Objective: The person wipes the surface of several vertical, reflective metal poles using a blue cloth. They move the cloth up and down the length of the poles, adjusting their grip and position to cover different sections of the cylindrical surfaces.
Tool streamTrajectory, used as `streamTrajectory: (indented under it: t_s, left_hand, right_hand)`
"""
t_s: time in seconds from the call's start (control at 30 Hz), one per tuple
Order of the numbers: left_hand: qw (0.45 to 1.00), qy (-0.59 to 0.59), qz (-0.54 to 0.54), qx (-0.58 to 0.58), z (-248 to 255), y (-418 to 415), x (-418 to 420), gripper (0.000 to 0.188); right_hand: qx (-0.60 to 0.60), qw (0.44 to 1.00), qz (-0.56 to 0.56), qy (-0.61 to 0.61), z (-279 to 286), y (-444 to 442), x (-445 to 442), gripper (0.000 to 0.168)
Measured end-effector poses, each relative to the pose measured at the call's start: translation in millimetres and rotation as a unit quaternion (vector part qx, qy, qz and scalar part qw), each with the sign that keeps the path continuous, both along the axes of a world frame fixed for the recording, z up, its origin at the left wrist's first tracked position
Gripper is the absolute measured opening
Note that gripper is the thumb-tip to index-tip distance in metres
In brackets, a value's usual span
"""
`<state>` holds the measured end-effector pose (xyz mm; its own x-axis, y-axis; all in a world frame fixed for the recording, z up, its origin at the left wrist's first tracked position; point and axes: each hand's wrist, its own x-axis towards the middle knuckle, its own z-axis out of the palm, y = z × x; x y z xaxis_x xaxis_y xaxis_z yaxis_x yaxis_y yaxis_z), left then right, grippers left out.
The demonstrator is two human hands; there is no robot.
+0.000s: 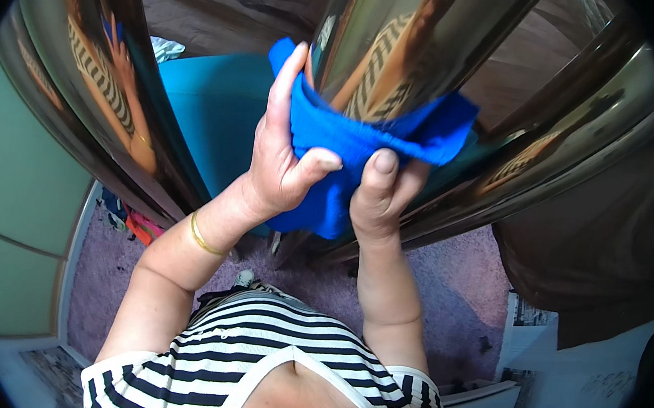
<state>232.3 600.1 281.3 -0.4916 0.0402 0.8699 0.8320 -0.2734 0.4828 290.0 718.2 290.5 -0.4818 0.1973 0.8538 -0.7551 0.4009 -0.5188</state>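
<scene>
A bright blue cloth (333, 140) is held up in front of me, its upper edge sagging in a curve between my hands. My left hand (281, 158) has it by the left side, with the thumb across the front and the fingers stretched up along the edge. At the lower right, my right hand (384, 192) grips the same cloth, thumb in front and fingers partly hidden by it. Directly behind the cloth rises a glossy reflective panel (372, 37) that mirrors my arms and striped top. Whether the cloth touches that panel I cannot tell.
More glossy dark panels curve up at the left (109, 77) and right (545, 148). Behind them is a teal upholstered piece (219, 99). Brown fabric (594, 247) hangs at the right. Purple carpet (456, 275) covers the floor, with coloured items (139, 224) at the left.
</scene>
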Motion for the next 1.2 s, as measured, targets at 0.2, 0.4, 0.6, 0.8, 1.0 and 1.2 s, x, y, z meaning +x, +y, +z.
streamTrajectory:
  t_s: [0.2, 0.4, 0.6, 0.8, 1.0, 1.2]
  left_hand:
    - [0.993, -0.021, 0.088, -0.076, -112.0, 1.9, 8.8, 0.104]
    - [0.994, 0.009, 0.061, -0.094, -54.0, -4.2, 4.7, 0.099]
    - [0.997, 0.041, 0.040, -0.048, -6.7, -4.9, -1.1, 0.099]
    - [0.983, 0.038, 0.126, -0.130, -156.2, -2.1, 5.2, 0.109]
    - [0.980, 0.006, 0.065, -0.187, -96.3, -9.0, 9.3, 0.117]
    - [0.988, 0.062, 0.087, -0.108, -25.7, -5.3, 4.5, 0.116]
  right_hand:
    - [-0.018, 0.999, -0.041, -0.012, -121.1, 3.3, -2.8, 0.071]
    - [-0.020, 0.994, 0.033, -0.103, -63.0, 13.6, 6.6, 0.060]
    - [0.059, 0.998, 0.032, 0.009, -24.0, 22.2, -9.9, 0.046]
    - [-0.069, 0.996, -0.049, -0.040, -168.8, 7.7, -8.0, 0.070]
    - [-0.087, 0.991, 0.015, -0.098, -101.4, 14.5, 9.6, 0.059]
    - [-0.101, 0.991, 0.056, -0.072, -15.3, 11.6, -7.5, 0.042]
